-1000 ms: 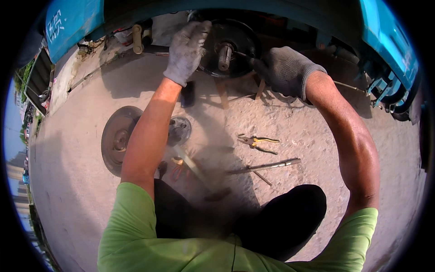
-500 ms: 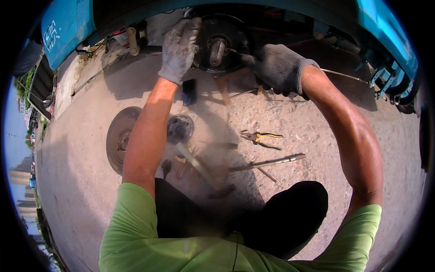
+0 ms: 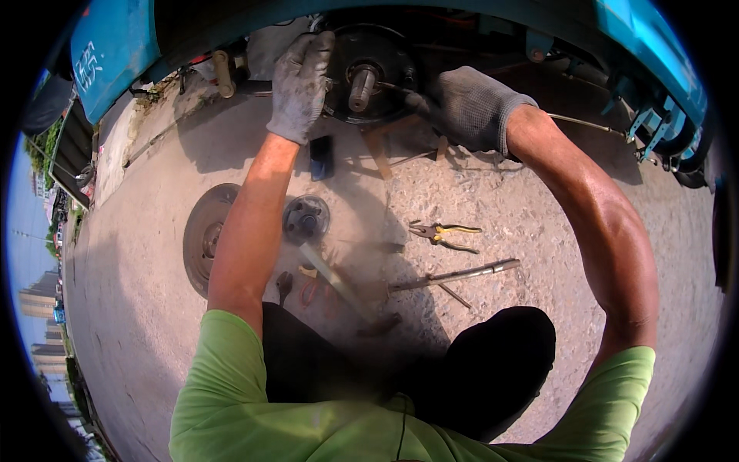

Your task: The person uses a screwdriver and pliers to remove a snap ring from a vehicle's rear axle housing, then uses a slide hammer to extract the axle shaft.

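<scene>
A dark round brake backing plate (image 3: 385, 54) stands under the blue vehicle body, with a splined metal axle shaft (image 3: 362, 88) sticking out of its middle. At the plate's left edge rests my left hand (image 3: 300, 88) in a pale, dirty work glove, its fingers stretched out against the rim. My right hand (image 3: 479, 109), in a grey-black glove, is closed in a fist to the right of the plate. From it a thin metal tool (image 3: 394, 88), like a screwdriver, points left to just beside the shaft's base. The fist hides most of its handle.
Blue vehicle frame (image 3: 115, 58) arches overhead. On the concrete lie a brake drum (image 3: 206, 239), a round hub (image 3: 306, 219), yellow-handled pliers (image 3: 443, 233), a metal bar (image 3: 454, 275), a hammer (image 3: 339, 285) and a dark flat block (image 3: 321, 158).
My right fist has turned and lifted slightly, and my right forearm has swung a little outward. The left hand keeps its place on the plate's edge.
</scene>
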`<move>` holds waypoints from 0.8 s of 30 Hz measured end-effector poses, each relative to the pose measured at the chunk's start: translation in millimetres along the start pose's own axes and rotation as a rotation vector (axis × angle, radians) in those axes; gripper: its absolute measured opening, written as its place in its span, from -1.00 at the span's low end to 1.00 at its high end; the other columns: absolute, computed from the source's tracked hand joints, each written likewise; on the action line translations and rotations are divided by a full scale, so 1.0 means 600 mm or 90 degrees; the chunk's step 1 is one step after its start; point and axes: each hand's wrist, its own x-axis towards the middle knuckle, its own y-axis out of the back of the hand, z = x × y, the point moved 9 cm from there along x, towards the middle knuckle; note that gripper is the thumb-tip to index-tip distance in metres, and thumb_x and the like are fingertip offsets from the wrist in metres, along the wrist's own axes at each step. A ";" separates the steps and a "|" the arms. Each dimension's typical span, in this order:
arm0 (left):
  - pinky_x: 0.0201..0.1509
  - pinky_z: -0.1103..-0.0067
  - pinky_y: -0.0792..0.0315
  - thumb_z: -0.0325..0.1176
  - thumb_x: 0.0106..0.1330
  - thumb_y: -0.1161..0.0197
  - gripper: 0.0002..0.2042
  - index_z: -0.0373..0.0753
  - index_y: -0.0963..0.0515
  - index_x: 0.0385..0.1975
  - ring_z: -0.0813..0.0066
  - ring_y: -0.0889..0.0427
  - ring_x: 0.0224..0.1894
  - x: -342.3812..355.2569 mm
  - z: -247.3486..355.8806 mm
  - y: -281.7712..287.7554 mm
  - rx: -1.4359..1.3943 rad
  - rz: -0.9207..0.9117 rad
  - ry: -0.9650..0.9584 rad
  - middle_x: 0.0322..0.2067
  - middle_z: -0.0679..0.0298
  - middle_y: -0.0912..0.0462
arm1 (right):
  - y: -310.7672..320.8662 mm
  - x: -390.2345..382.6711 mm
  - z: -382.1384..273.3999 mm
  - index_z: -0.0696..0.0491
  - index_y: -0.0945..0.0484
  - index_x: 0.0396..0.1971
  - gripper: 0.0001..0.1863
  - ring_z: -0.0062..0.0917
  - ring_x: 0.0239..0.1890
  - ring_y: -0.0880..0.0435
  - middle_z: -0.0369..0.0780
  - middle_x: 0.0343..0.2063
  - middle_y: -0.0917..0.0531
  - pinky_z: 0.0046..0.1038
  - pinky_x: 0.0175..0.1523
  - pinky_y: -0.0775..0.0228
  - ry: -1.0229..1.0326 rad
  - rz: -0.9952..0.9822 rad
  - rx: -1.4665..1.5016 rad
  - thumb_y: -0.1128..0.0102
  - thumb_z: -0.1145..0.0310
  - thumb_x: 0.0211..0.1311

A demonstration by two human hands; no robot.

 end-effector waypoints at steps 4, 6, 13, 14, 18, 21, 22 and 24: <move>-0.24 0.47 -0.59 -0.42 0.47 -0.18 -0.78 -0.19 -0.59 0.06 0.27 -0.67 -0.25 -0.014 0.025 0.002 0.196 0.026 -0.304 -0.18 0.20 -0.63 | 0.022 -0.019 -0.037 0.10 -0.75 -0.24 -0.49 -0.34 -0.39 -0.78 -0.11 -0.48 -0.75 -0.27 -0.15 -0.61 0.056 0.075 -0.135 0.08 0.02 0.61; -0.14 0.43 -0.58 -0.48 0.41 -0.18 -0.72 -0.18 -0.58 0.09 0.20 -0.66 -0.18 -0.016 0.024 0.001 0.155 0.000 -0.228 -0.14 0.17 -0.63 | 0.022 -0.024 -0.032 0.03 -0.76 -0.20 -0.56 -0.35 -0.36 -0.79 -0.13 -0.43 -0.77 -0.30 -0.14 -0.63 0.024 0.095 -0.195 0.04 0.06 0.59; 0.14 0.26 -0.49 0.00 0.57 -0.08 -0.55 -0.31 -0.62 0.05 0.19 -0.71 -0.05 -0.008 -0.015 -0.005 0.001 -0.027 0.162 -0.07 -0.13 -0.69 | 0.032 -0.032 -0.028 -0.02 -0.78 -0.14 -0.62 -0.25 -0.20 -0.80 -0.11 -0.31 -0.78 -0.25 -0.05 -0.64 -0.058 0.112 -0.211 -0.13 0.02 0.42; 0.12 0.28 -0.50 -0.02 0.58 -0.08 -0.55 -0.32 -0.62 0.05 0.17 -0.70 -0.04 -0.008 -0.010 0.002 0.019 -0.024 0.151 -0.06 -0.13 -0.68 | 0.059 -0.047 -0.054 0.02 -0.78 -0.17 -0.56 -0.24 -0.15 -0.80 -0.09 -0.25 -0.79 -0.24 -0.01 -0.63 -0.059 0.053 -0.204 -0.24 -0.06 0.31; 0.08 0.30 -0.52 -0.08 0.60 -0.05 -0.58 -0.35 -0.61 0.06 0.06 -0.67 -0.04 -0.002 0.001 0.021 0.213 0.027 -0.078 -0.05 -0.13 -0.66 | 0.072 -0.052 -0.070 0.08 -0.78 -0.23 -0.61 -0.25 -0.11 -0.80 -0.07 -0.22 -0.79 -0.24 0.03 -0.63 -0.062 -0.022 -0.180 -0.32 0.03 0.24; 0.11 0.29 -0.50 -0.14 0.62 -0.01 -0.61 -0.36 -0.60 0.07 -0.03 -0.64 0.00 -0.014 -0.012 0.011 0.289 0.050 -0.158 -0.02 -0.12 -0.65 | 0.063 -0.046 -0.057 0.05 -0.78 -0.24 -0.61 -0.22 -0.17 -0.80 -0.07 -0.26 -0.78 -0.21 -0.01 -0.63 -0.038 -0.001 -0.156 -0.25 0.01 0.30; 0.12 0.28 -0.50 -0.16 0.62 0.00 -0.61 -0.36 -0.60 0.08 -0.06 -0.63 0.01 -0.017 -0.016 0.007 0.287 0.051 -0.147 0.00 -0.12 -0.65 | 0.059 -0.042 -0.049 0.03 -0.78 -0.23 -0.61 -0.22 -0.20 -0.80 -0.08 -0.29 -0.78 -0.21 -0.03 -0.63 -0.021 0.035 -0.155 -0.20 0.01 0.35; 0.19 0.25 -0.46 -0.18 0.62 0.01 -0.62 -0.36 -0.60 0.10 -0.10 -0.60 0.06 -0.012 -0.016 0.005 0.185 0.041 -0.027 0.02 -0.13 -0.64 | 0.030 -0.025 -0.019 -0.03 -0.76 -0.16 -0.60 -0.23 -0.30 -0.79 -0.11 -0.39 -0.76 -0.22 -0.11 -0.64 0.040 0.198 -0.180 0.00 0.04 0.54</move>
